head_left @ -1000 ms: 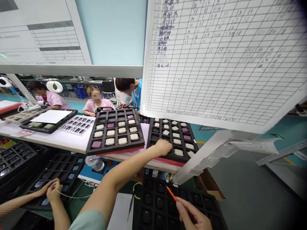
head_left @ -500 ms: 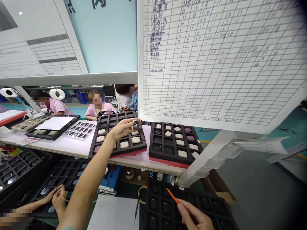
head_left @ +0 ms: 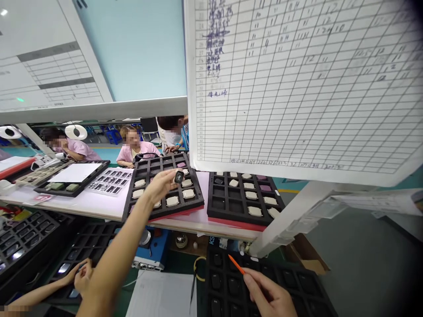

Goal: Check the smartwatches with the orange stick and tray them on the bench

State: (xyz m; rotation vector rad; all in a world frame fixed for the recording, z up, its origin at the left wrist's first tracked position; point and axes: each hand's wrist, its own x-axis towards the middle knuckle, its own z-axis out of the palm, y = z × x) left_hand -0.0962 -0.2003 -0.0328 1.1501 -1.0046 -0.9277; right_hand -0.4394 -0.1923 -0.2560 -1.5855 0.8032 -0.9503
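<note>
My left hand [head_left: 159, 187] is stretched out over a black compartment tray [head_left: 152, 215] on the shelf. Pinched at its fingertips is a small square smartwatch case [head_left: 179, 177] with a dark face, held above the tray's cells. Cream-coloured pieces [head_left: 172, 201] sit in several cells beneath it. Down at the lower right, my right hand [head_left: 269, 293] grips a thin orange stick [head_left: 236, 264], its tip pointing up and left. Below the stick lies another black tray [head_left: 208, 281] with dark watch-shaped pieces in its cells.
A second black tray [head_left: 231, 216] with cream and purple pieces stands right on the shelf. A written chart [head_left: 280, 119] hangs close above. A co-worker's hands [head_left: 81, 273] work over a tray at lower left. A blue device [head_left: 155, 248] sits under the shelf; people sit beyond it.
My left hand, still holding the smartwatch case, has drawn slightly left and down, turning the case. My right hand keeps the orange stick. The view has shifted a little.
</note>
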